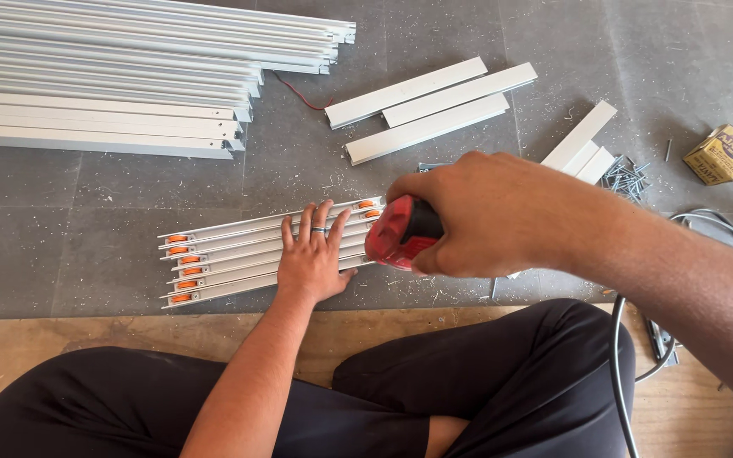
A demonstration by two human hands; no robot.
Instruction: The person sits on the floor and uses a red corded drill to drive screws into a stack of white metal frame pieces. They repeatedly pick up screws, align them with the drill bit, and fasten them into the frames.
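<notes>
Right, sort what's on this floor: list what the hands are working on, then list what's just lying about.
In hand:
- left hand flat on the row of short rails with orange rollers
- right hand gripping the red power tool at the rails' end

Lying about:
- stack of long profiles
- three short bars
- loose screws
- small yellow box
- grey cable

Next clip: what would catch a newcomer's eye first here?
At centre, the right hand grips a red and black power tool over a row of short aluminium rails with orange rollers, which the left hand presses flat. A long stack of aluminium profiles fills the upper left.
</notes>
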